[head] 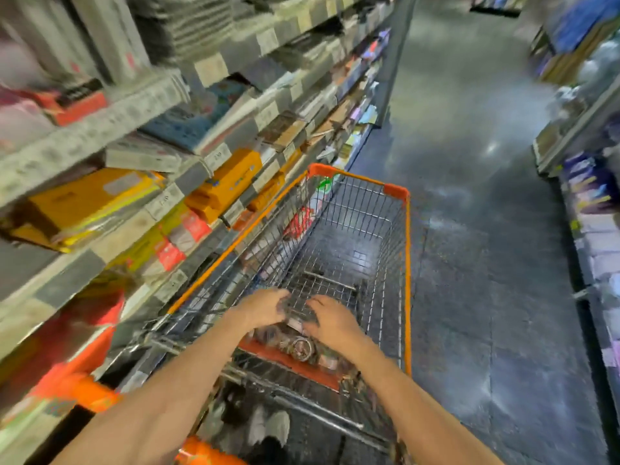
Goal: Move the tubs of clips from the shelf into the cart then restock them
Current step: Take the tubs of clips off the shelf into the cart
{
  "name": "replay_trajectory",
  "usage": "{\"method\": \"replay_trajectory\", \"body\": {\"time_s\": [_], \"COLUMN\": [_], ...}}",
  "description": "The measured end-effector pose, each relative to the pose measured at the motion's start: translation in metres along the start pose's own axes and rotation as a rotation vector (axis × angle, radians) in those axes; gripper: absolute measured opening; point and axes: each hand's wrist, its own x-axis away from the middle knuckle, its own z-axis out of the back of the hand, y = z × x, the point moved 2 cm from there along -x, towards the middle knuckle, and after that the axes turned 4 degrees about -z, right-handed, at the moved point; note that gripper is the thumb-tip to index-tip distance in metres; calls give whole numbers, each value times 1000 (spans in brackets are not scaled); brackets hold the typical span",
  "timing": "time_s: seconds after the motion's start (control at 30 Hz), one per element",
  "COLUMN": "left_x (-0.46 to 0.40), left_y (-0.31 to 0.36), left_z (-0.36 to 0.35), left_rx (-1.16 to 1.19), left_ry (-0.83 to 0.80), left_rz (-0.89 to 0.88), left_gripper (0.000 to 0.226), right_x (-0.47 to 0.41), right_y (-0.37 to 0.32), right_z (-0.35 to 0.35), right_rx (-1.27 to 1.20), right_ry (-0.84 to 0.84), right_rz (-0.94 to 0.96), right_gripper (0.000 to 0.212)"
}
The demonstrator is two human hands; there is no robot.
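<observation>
Shelving [100, 105] packed with blurred stationery, yellow and orange boxes and pale price tags runs down the left of a store aisle, its tiers sloping away toward the far end. Opposite, across a dark, glossy floor [469, 196], a second run of shelves [590, 209] holds purple and blue packs. Between them, hard against the left-hand shelving, stands a wire cart [407, 263] with an orange rim and orange corner caps; its deep basket shows only mesh and floor through the bottom. At the near end of the cart, an orange-edged child seat tray [285, 360] carries the tubs of clips [302, 347], small clear round containers bunched together, their contents too blurred to make out. Both bare forearms reach in from the bottom of the view. The left hand [265, 308] lies over the far-left side of the cluster, fingers curved down onto it; the right hand [330, 322] lies over the right side, fingers spread and bent across the tops. Motion blur hides whether either grip is closed round a tub or merely resting on the pile, so it cannot be told. An orange handle end [94, 392] shows at lower left, beside the left forearm.
</observation>
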Motion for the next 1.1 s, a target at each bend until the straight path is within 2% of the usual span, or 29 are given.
{"method": "replay_trajectory", "body": {"time_s": [0.17,0.47,0.63,0.87,1.1], "left_x": [59,207,281,390,497], "left_y": [-1,-13,-31,-56,-73], "left_z": [40,99,126,163,202], "left_rx": [-2,-22,-40,-72,-154], "left_ry": [65,394,569,727,938], "left_rz": [36,113,197,320,391], "left_gripper": [55,46,51,47,47], "right_x": [18,54,83,114,137], "right_y": [-37,-157,-238,-338,-437], "right_z": [49,118,146,179,222], "right_rx": [39,46,27,10,-65], "right_ry": [26,73,144,191,315], "right_rz": [116,455,689,929,1123], "right_gripper": [62,60,56,53,47]}}
